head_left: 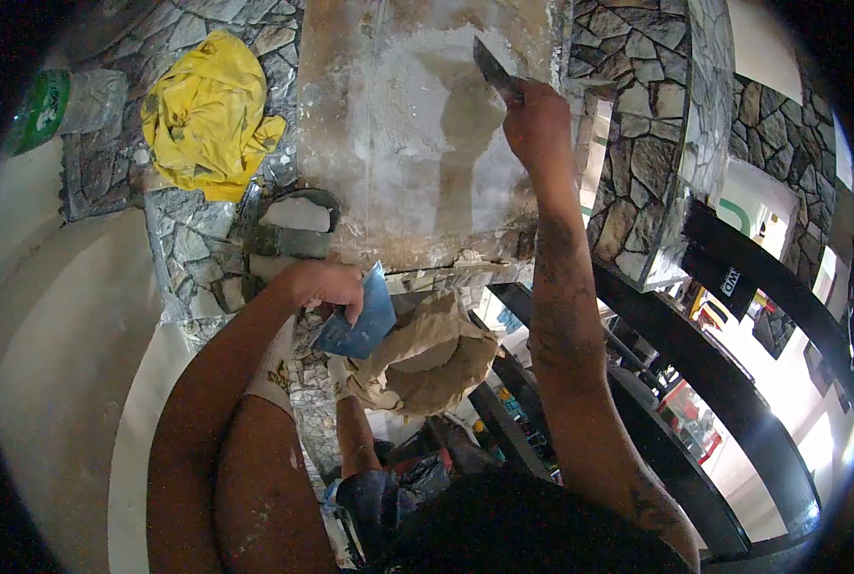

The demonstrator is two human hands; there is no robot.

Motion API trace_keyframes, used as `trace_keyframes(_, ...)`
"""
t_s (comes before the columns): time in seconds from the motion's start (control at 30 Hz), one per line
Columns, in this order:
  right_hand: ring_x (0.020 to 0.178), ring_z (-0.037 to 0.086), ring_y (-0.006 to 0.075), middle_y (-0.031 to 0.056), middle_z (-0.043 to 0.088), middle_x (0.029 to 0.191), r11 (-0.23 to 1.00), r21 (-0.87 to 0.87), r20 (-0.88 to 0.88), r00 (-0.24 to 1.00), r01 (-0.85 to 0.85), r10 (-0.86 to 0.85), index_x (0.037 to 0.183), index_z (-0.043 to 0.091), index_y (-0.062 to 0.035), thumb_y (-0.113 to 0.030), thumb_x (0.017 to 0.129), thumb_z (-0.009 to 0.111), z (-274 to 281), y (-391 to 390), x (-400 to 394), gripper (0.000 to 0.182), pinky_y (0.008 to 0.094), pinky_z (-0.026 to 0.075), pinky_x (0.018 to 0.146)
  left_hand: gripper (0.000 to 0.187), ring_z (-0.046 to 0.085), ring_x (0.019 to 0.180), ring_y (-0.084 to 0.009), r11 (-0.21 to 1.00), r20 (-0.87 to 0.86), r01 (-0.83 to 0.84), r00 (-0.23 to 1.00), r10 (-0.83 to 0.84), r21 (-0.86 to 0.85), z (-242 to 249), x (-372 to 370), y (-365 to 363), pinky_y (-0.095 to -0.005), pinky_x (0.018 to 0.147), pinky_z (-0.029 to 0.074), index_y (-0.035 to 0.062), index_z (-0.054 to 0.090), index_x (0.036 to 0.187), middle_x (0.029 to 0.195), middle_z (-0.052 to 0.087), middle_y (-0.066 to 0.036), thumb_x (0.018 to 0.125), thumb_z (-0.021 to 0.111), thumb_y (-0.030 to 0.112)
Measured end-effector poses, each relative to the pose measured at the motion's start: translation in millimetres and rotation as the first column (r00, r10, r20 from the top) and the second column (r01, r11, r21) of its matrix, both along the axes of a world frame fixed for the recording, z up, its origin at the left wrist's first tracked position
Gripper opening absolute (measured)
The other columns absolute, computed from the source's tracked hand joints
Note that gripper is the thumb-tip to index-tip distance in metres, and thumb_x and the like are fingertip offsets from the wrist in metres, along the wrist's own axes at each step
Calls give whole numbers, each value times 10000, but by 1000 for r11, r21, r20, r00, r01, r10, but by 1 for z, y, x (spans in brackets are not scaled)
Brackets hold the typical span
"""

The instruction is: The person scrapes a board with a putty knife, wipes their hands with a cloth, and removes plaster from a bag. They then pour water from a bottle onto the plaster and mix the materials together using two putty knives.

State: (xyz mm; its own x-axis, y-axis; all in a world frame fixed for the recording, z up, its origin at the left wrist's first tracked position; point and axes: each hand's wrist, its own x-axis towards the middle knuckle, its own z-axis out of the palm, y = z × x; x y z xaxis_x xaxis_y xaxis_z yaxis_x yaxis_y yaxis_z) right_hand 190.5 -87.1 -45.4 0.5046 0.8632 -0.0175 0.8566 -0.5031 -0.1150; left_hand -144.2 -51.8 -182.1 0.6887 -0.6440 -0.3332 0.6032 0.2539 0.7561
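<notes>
My right hand (539, 124) grips a putty knife (494, 73) with a dark, pointed-looking blade, over the upper right of a worn board (350, 215). Pale grey-white powder or paste (417, 120) is spread across the board's middle, and the arm's shadow falls on it. Lower down, my left hand (329, 290) is closed on a flat blue scraper (360, 320), held below the board's near edge. Just right of the scraper stands an open brown paper bag (427, 368) with its rim folded and pale powder inside.
A crumpled yellow cloth (207, 115) lies on the stone-patterned surface at left, beside a clear plastic bottle (82, 103) with a green label. A grey container (298, 242) with white material sits left of the board. Black stair treads (723, 402) with gaps descend at right. My legs are below.
</notes>
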Motion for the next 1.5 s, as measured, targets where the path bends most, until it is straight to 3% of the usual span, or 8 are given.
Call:
trace_keyframes(0.37, 825, 571, 389, 181, 606, 897, 998, 10, -68, 996, -60, 60, 961, 632, -35, -57, 757, 572, -3, -10, -24, 213, 446, 464, 738, 333, 557, 545, -217, 843, -296, 315, 935, -197, 436, 43, 33, 4, -376, 491, 432, -39, 640, 798, 683, 603, -126, 580, 721, 200)
trace_keyframes(0.6, 814, 593, 362, 177, 610, 865, 968, 189, -67, 985, 167, -157, 947, 615, -12, -40, 730, 630, 20, -30, -18, 219, 413, 475, 695, 474, 592, 826, -208, 908, -153, 7, 986, 63, 419, 110, 57, 54, -359, 752, 468, 14, 582, 1024, 937, 642, -107, 666, 733, 286)
trace_keyframes(0.73, 755, 619, 307, 150, 630, 839, 885, 235, -285, 899, 403, -334, 945, 595, 21, -45, 739, 663, 8, -40, -22, 227, 372, 483, 652, 309, 568, 742, -138, 573, 147, -433, 867, 477, 695, 153, 97, 83, -308, 710, 468, 5, 616, 931, 806, 635, -62, 763, 701, 251)
trace_keyframes(0.8, 761, 624, 270, 139, 632, 829, 782, 239, -460, 776, 576, -431, 937, 589, 31, -41, 749, 660, -9, -46, -28, 213, 375, 478, 648, 204, 593, 694, -369, 248, 486, -675, 695, 530, 695, 161, 125, 84, -406, 618, 450, -8, 601, 877, 767, 602, -228, 781, 651, 166)
trace_keyframes(0.97, 757, 598, 328, 185, 604, 811, 608, 270, -644, 610, 746, -462, 906, 581, 24, -87, 748, 648, 4, -42, -48, 204, 416, 466, 676, 237, 609, 700, -403, 6, 380, -385, 913, 149, 923, 215, 196, 78, -445, 607, 473, -11, 552, 931, 737, 607, -240, 843, 597, 204)
trace_keyframes(1.23, 696, 585, 372, 194, 590, 779, 557, 365, -648, 633, 746, -423, 867, 587, 7, -97, 763, 611, 29, -45, -48, 149, 419, 466, 630, 317, 597, 825, -207, 294, 411, -547, 812, 415, 784, 205, 186, 98, -332, 726, 478, -6, 529, 1042, 907, 618, -111, 745, 639, 15)
trace_keyframes(1.37, 697, 586, 373, 198, 595, 778, 516, 270, -747, 515, 813, -420, 894, 587, 8, -101, 765, 616, 25, -49, -50, 171, 408, 473, 644, 471, 565, 824, -138, 601, -116, -428, 743, 659, 675, 216, 160, 120, -292, 714, 494, 5, 482, 1187, 1010, 576, -48, 741, 600, -91)
trace_keyframes(1.5, 629, 584, 189, 111, 626, 772, 459, 305, -774, 498, 834, -390, 904, 597, 8, -77, 797, 614, 12, -52, -52, 138, 304, 466, 557, 497, 579, 881, -140, 678, 125, -463, 865, 486, 570, 205, 130, 135, -261, 807, 462, 29, 531, 1126, 1025, 591, -36, 664, 664, -96)
